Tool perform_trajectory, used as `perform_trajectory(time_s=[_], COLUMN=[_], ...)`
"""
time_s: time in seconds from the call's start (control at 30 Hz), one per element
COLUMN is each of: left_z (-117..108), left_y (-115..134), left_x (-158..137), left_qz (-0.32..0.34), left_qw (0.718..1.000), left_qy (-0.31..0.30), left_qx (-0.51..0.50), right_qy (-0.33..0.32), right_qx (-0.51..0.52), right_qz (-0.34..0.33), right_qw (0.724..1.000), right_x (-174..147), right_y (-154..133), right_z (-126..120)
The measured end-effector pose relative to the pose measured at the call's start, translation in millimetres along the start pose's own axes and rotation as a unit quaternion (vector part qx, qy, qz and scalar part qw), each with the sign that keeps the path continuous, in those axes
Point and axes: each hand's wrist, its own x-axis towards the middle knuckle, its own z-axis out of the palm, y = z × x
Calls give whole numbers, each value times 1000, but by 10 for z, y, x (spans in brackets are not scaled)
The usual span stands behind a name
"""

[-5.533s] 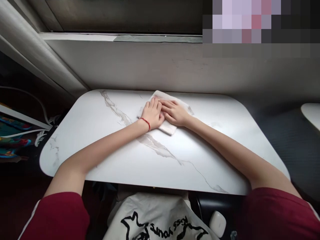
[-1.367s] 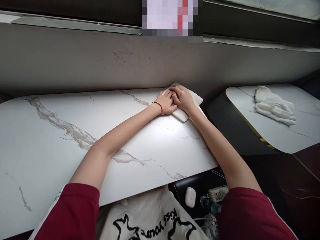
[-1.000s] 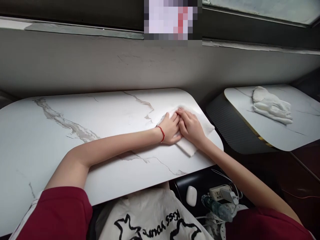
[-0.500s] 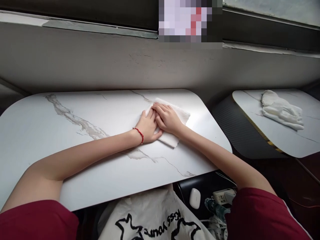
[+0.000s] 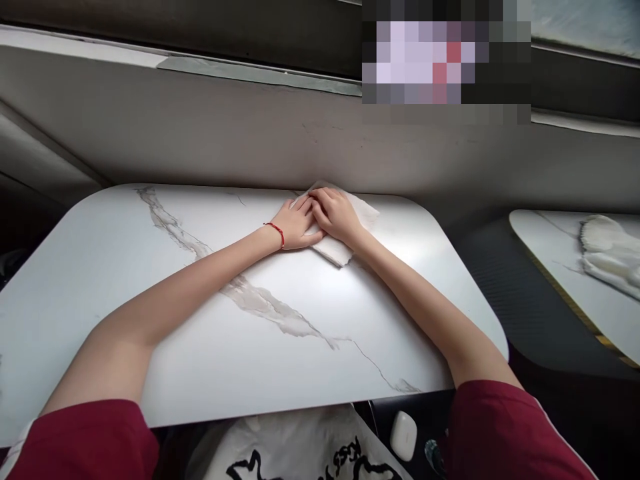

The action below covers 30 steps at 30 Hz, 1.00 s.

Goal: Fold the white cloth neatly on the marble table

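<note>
A folded white cloth (image 5: 336,253) lies flat on the white marble-patterned table (image 5: 210,373), at its far edge by the wall. My left hand (image 5: 296,225), a red cord bracelet at its wrist, presses down on the cloth's left part with fingers stretched out and thumb apart. My right hand (image 5: 337,212) also rests on the cloth, its slightly bent fingers reaching over the left fingertips. Both palms face down, so part of the cloth is hidden beneath them.
A grey wall (image 5: 225,140) runs along the table's far side. To the right, a second table (image 5: 550,260) carries a crumpled white cloth (image 5: 613,253). Below the near edge are a white rounded case (image 5: 403,436) and a pale printed fabric (image 5: 295,440).
Both hands have pushed the cloth away from me, up to the table's far edge by the wall. The camera view has also shifted, with the second table now farther right.
</note>
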Motion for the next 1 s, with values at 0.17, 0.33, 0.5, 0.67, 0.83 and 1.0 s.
perform_trajectory(time_s=[0.17,0.33,0.5,0.67,0.83,1.0], left_z=[24,30,29,22,-21,-28], left_y=[-34,-42,-20,75,321,901], left_x=[17,1,-8,-79,-280,-681], left_qz=[3,6,9,23,39,55], left_qw=[1000,1000,1000,999,998,997], left_qy=[12,13,12,11,-15,-29], left_qx=[-5,1,10,32,51,40], right_qy=[11,12,12,2,-9,-7], right_qx=[5,-1,-13,-19,-14,-7], right_qz=[-4,-3,-5,-9,-12,-13], right_qw=[1000,1000,1000,1000,1000,1000], right_x=[48,35,23,-31,-322,-1051], right_y=[41,31,26,-31,-171,-474], right_z=[42,57,55,19,-87,-307])
